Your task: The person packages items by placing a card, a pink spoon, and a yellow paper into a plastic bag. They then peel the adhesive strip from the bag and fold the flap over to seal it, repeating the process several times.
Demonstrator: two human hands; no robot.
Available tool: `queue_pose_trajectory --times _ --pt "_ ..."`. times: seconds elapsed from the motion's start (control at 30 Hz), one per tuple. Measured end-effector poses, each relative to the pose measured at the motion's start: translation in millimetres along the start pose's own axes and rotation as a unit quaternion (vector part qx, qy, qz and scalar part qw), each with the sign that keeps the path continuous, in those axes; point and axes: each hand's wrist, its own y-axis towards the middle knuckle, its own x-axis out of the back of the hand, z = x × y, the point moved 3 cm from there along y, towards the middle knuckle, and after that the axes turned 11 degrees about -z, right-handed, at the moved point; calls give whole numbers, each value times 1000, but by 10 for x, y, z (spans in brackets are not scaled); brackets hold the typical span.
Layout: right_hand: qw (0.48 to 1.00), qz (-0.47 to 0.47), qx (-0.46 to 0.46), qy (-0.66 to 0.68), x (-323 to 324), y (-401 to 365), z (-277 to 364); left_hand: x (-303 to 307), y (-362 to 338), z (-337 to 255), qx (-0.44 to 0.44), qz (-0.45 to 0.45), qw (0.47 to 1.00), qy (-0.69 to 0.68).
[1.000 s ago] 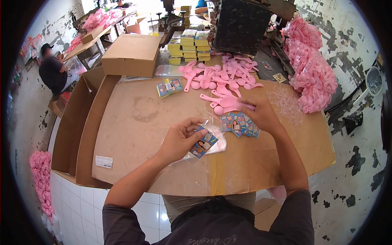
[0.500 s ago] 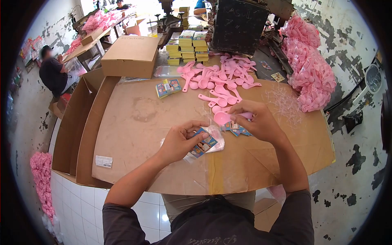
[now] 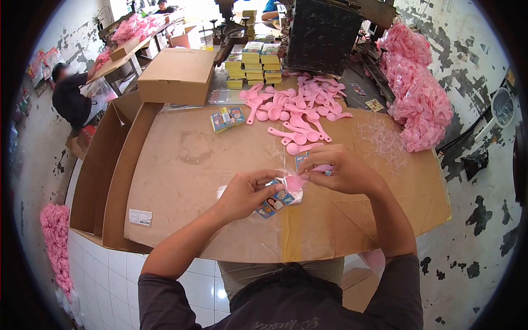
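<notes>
My left hand point(image 3: 246, 193) pinches a blue printed card point(image 3: 273, 205) between thumb and fingers, with clear plastic around its upper end. In my right hand point(image 3: 345, 171) is a pink scoop point(image 3: 293, 183), its bowl pointing left and right at the mouth of that plastic. Beneath the two hands lies a small stack of clear plastic bags point(image 3: 297, 196). More blue cards point(image 3: 301, 159) lie under my right hand, partly hidden by it. Just beyond, a loose pink scoop point(image 3: 296, 148) rests near the heap of pink scoops point(image 3: 308, 99).
A banded card bundle point(image 3: 227, 119) lies left of the heap, with stacked card bundles point(image 3: 252, 58) behind. A closed carton point(image 3: 176, 74) and an open box point(image 3: 113, 170) flank the cardboard tabletop point(image 3: 181, 192). Bagged pink scoops point(image 3: 418, 82) hang at right. A person point(image 3: 74, 96) sits far left.
My right hand has brought the pink scoop down and left, from above the cards to the plastic at my left hand. The seated person's arm has reached out toward the far table.
</notes>
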Motion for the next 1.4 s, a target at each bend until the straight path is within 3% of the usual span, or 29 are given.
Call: queue_pose_trajectory --times 0.1,0.2,0.3,0.4,0.5,0.6,0.8,0.9,1.0,1.03,1.13,1.17,1.3,1.37,1.4 --pt "1000 -3 7 -11 -73 81 56 -34 -9 42 3 15 1000 -14" --pt "993 -98 7 71 -255 137 122 -48 -3 64 -1 22 1000 -19" --pt "979 -116 -113 128 -257 172 105 -54 -7 51 -11 29 999 -28" --pt "982 -178 -37 -44 -171 194 21 -64 -18 15 -15 16 998 -56" --pt "984 -99 -137 -61 -157 109 -86 -53 -28 -43 -1 -2 999 -47" --pt "973 -190 -130 -15 -53 98 -17 -44 -62 -147 13 -6 1000 -23" --pt "980 -156 -36 -118 -38 88 85 -75 -18 -22 -31 14 997 -66" --pt "982 -141 -127 8 -239 71 103 -91 -28 -2 -47 34 996 -68" --pt "968 -124 -56 211 -520 19 120 -92 -21 25 -62 42 995 -69" --pt "918 -9 -154 366 -556 -32 181 -92 4 66 -70 46 993 -86" --pt "817 17 -114 565 -460 48 143 -56 -35 -30 -16 99 984 -147" --pt "851 7 -94 516 -361 72 106 -43 -57 -69 14 123 978 -171" --pt "958 34 -39 282 -234 56 -10 -17 -19 29 -2 149 974 -170" --pt "975 34 12 217 -161 91 207 -22 -29 57 14 166 972 -166" --pt "982 34 36 185 -113 106 326 -23 -38 29 -20 145 975 -166"
